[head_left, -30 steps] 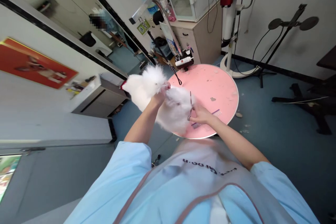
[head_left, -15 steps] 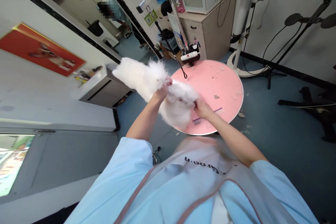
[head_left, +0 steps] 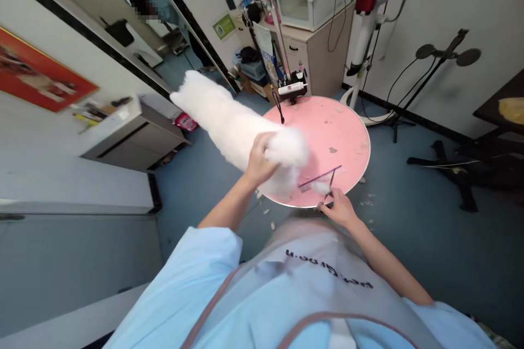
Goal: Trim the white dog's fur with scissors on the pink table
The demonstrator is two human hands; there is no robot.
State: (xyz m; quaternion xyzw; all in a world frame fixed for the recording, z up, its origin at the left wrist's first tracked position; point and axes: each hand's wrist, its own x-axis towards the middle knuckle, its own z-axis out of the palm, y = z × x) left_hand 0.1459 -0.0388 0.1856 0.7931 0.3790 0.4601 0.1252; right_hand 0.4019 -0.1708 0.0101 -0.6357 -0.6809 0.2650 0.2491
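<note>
A fluffy white dog (head_left: pixel 229 120) stretches from the upper left across to the round pink table (head_left: pixel 347 125), with part of its body beyond the table's edge. My left hand (head_left: pixel 258 161) is closed around the near end of the dog, against a blurred round puff of fur; whether that is head or tail I cannot tell. At the table's front edge, my right hand (head_left: pixel 339 208) holds scissors (head_left: pixel 332 178), the blades pointing up and away from me. A loose white tuft of fur (head_left: pixel 320 187) lies beside the blades. A purple-backed comb (head_left: pixel 315 179) rests just behind it.
A metal grooming arm (head_left: pixel 282 38) with a hanging black loop (head_left: pixel 281 114) rises at the table's back. A white tube (head_left: pixel 292 88) sits at its clamp. A white dryer stand (head_left: pixel 360 38) is behind on the right. Fur scraps lie on the floor.
My right hand has drawn away from the dog toward the table's front edge with the scissors. The puff of fur by my left hand has shifted right, and the view has turned slightly.
</note>
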